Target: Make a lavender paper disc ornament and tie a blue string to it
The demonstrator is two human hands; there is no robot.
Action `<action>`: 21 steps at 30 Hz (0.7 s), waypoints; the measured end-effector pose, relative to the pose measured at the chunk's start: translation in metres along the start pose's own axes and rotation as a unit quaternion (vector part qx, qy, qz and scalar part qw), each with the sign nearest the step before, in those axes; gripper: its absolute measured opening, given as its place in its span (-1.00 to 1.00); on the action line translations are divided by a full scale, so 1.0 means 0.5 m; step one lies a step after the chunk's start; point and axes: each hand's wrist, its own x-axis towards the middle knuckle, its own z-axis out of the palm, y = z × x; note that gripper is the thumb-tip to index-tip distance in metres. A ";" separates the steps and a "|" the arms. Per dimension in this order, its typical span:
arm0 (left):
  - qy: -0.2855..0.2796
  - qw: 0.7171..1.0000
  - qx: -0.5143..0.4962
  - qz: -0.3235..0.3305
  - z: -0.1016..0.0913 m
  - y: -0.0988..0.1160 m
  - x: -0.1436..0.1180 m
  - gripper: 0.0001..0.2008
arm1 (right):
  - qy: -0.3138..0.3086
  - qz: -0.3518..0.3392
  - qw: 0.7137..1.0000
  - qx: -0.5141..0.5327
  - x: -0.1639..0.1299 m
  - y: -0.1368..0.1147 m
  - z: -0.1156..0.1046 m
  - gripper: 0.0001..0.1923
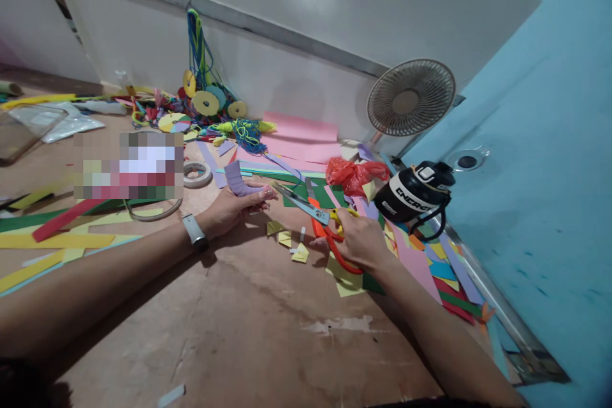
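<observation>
My left hand (234,207), with a watch on its wrist, pinches a purple strip of paper (238,180) that curves and shows a row of creases or cuts. In my right hand (361,236) is a pair of scissors (306,205) with yellow handles, its blades pointing left toward the left fingertips and the paper. Orange-handled scissors (342,258) lie on the table under and beside the right hand. Small folded yellow paper pieces (300,253) rest just below the blades. The right fingers are partly hidden by the handles.
A roll of tape (197,173) sits left of the left hand. Colored paper strips (57,242) cover the left side. At right stand a black bottle (414,191) and a fan (411,99). A red plastic bag (356,173) and pink paper (299,137) lie behind. Cords (196,44) hang at the wall.
</observation>
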 end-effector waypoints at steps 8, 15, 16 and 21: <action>-0.003 1.000 0.002 0.000 -0.003 -0.003 0.000 -0.73 | 0.047 -0.007 0.999 -0.023 -0.001 0.006 0.018 -0.47; 0.009 1.000 0.019 -0.005 0.001 -0.002 0.000 -0.69 | 0.082 -0.007 0.996 -0.034 -0.002 0.011 0.028 -0.45; 0.010 1.000 0.015 -0.006 0.002 -0.001 -0.001 -0.69 | 0.084 -0.007 0.996 -0.035 -0.002 0.012 0.028 -0.44; 0.002 1.000 0.019 0.001 0.002 0.000 -0.002 -0.72 | 0.100 -0.013 0.995 -0.026 -0.002 0.011 0.028 -0.44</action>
